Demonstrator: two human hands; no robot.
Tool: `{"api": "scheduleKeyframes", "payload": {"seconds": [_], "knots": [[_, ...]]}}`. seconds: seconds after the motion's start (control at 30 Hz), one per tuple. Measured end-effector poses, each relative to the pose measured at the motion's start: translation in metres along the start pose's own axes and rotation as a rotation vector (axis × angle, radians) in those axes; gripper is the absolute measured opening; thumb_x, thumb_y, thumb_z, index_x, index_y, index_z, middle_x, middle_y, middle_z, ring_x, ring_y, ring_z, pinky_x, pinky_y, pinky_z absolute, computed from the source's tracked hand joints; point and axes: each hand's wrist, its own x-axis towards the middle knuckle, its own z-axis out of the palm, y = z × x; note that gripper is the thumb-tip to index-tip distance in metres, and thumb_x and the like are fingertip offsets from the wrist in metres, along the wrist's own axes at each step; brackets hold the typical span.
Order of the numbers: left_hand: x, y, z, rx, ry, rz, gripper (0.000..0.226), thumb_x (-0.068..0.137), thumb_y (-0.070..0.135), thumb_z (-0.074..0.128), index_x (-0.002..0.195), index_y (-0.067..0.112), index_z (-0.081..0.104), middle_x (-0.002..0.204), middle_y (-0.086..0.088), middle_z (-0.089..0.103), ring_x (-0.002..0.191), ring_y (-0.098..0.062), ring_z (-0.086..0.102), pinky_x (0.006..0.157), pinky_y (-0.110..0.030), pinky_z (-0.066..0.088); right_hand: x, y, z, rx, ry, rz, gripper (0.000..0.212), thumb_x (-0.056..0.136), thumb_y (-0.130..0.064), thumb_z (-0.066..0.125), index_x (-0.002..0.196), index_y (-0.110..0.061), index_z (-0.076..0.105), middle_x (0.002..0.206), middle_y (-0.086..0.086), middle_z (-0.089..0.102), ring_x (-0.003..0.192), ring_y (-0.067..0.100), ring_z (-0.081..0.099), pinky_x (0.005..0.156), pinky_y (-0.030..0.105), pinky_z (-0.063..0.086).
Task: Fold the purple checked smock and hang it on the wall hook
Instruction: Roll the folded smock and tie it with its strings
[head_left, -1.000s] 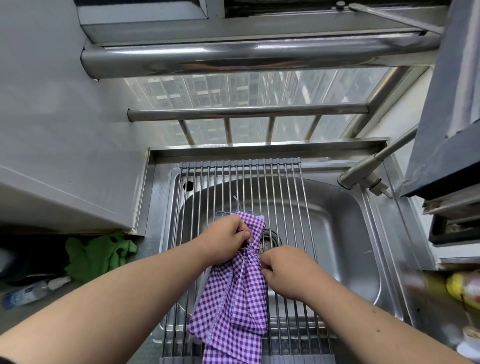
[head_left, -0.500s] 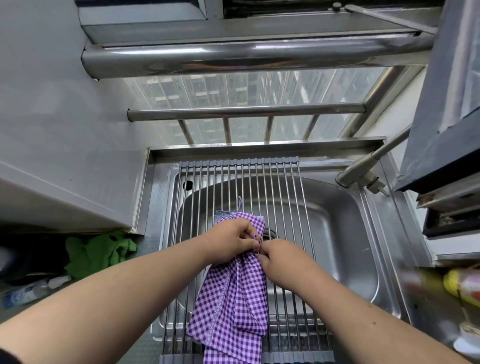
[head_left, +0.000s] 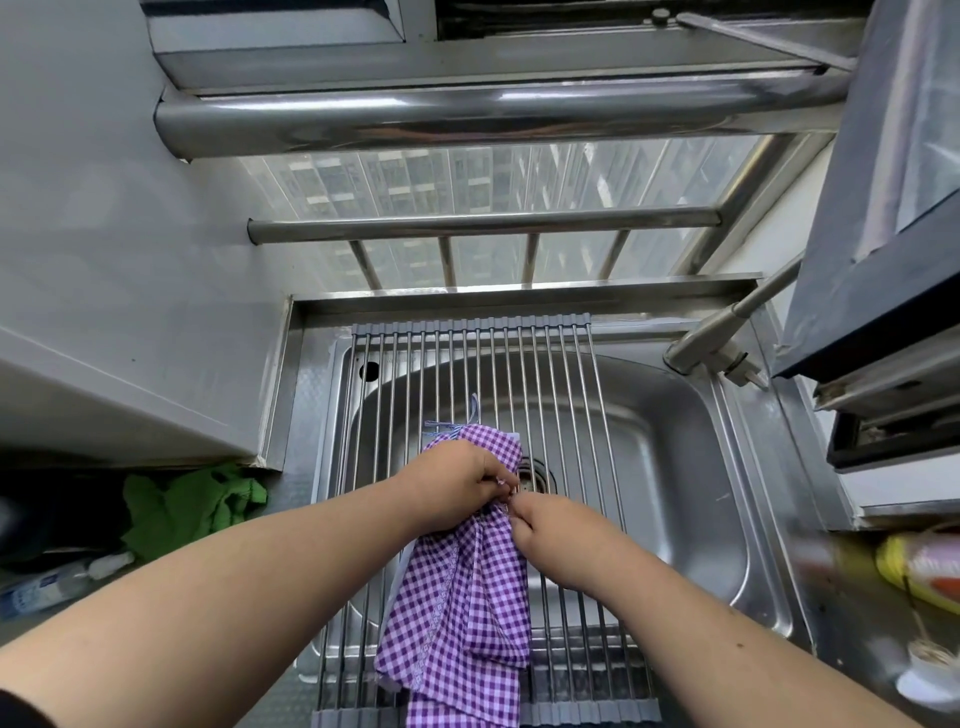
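Observation:
The purple checked smock (head_left: 467, 603) lies folded into a long narrow strip on the metal roll-up rack (head_left: 561, 395) over the sink. Its far end, with thin blue ties, points toward the window. My left hand (head_left: 452, 488) grips the bunched upper part of the smock, fingers curled round the cloth. My right hand (head_left: 545, 530) pinches the same gathered spot from the right, fingertips touching those of the left hand. The near end of the smock hangs over the rack's front edge. No wall hook is in view.
A steel sink (head_left: 691, 467) lies under the rack, its faucet (head_left: 711, 343) at the right. Window bars (head_left: 483, 223) stand behind. A green cloth (head_left: 192, 504) and a bottle (head_left: 57, 587) lie at the left. A yellow package (head_left: 919, 566) sits at the right, under a dark cabinet (head_left: 883, 260).
My right hand has slid up and left along the smock until its fingertips meet my left hand at the gathered spot. The cloth has bunched tighter there.

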Motion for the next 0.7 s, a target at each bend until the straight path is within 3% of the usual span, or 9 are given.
{"api": "scheduleKeyframes", "payload": {"seconds": [0.1,0.23,0.33,0.4,0.5,0.63,0.7], "knots": [[0.001,-0.005,-0.002,-0.114,0.061,-0.083,0.023,0.102,0.023,0.064,0.117,0.031,0.079,0.112,0.014,0.077,0.099,-0.003,0.070,0.099,-0.032,0.057,-0.004,0.000,0.002,-0.040,-0.005,-0.058,0.023,0.104,-0.034,0.043,0.090,-0.026,0.059,0.084,-0.005,0.066,0.073,0.013,0.060,0.060,0.032,0.046],[0.003,-0.011,-0.002,-0.236,0.079,-0.146,0.017,0.099,0.026,0.069,0.108,0.034,0.081,0.096,0.013,0.079,0.088,-0.020,0.075,0.084,-0.044,0.063,-0.005,0.005,0.002,-0.086,-0.030,-0.091,0.023,0.105,-0.037,0.044,0.088,-0.029,0.056,0.084,-0.010,0.065,0.076,0.009,0.060,0.063,0.029,0.045],[0.002,-0.014,-0.003,-0.358,0.067,-0.141,0.013,0.096,0.022,0.074,0.103,0.028,0.083,0.092,0.012,0.079,0.090,-0.015,0.075,0.089,-0.041,0.062,-0.002,0.007,0.004,-0.027,-0.013,-0.060,0.026,0.107,-0.039,0.043,0.089,-0.029,0.057,0.087,-0.008,0.065,0.078,0.011,0.061,0.068,0.033,0.049],[0.000,-0.016,-0.005,-0.448,0.041,-0.136,0.006,0.092,0.017,0.079,0.098,0.020,0.080,0.090,0.008,0.080,0.090,-0.010,0.076,0.092,-0.039,0.061,0.002,0.012,0.003,0.189,0.042,0.026,0.027,0.108,-0.040,0.045,0.088,-0.029,0.059,0.085,-0.008,0.065,0.073,0.013,0.059,0.065,0.034,0.047],[-0.002,-0.018,-0.008,-0.508,0.036,-0.149,0.016,0.088,0.018,0.084,0.092,0.013,0.070,0.085,0.002,0.080,0.084,-0.013,0.078,0.087,-0.042,0.063,0.008,0.019,0.002,0.571,0.077,0.139,0.027,0.108,-0.038,0.052,0.089,-0.025,0.067,0.071,-0.009,0.057,0.061,0.011,0.047,0.061,0.031,0.041],[-0.002,-0.014,-0.013,-0.497,0.011,-0.161,0.014,0.085,0.024,0.086,0.086,0.013,0.077,0.082,0.005,0.079,0.079,-0.009,0.074,0.079,-0.032,0.064,0.013,0.019,0.011,1.036,0.104,0.207,0.026,0.109,-0.026,0.055,0.098,-0.016,0.076,0.065,-0.006,0.053,0.056,0.009,0.039,0.055,0.028,0.036],[-0.002,-0.013,-0.015,-0.491,-0.024,-0.167,0.011,0.086,0.026,0.085,0.085,0.017,0.079,0.083,0.005,0.079,0.080,-0.009,0.073,0.080,-0.035,0.063,0.014,0.013,0.015,1.220,0.116,0.230,0.025,0.110,-0.021,0.055,0.101,-0.010,0.075,0.062,-0.006,0.055,0.054,0.008,0.039,0.051,0.026,0.034]]}}
